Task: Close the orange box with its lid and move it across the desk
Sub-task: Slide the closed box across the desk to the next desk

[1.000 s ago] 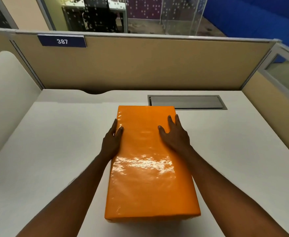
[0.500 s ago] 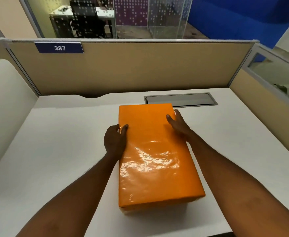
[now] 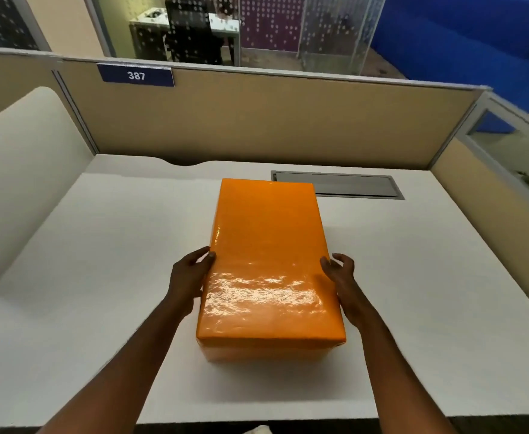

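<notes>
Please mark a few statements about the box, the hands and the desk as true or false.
1. The lid sits closed on the orange box. True.
2. Both hands lie flat on top of the lid. False: the left hand and right hand are at the box's sides.
3. The sign on the divider reads 387. True.
4. The box stands on the floor. False: it rests on the white desk.
5. A grey cable hatch lies beyond the box. True.

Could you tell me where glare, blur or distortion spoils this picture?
Head view: glare streaks the box lid near both hands, left and right; wide-angle bending curves the partition; the room behind is soft; the 387 sign is readable.
</notes>
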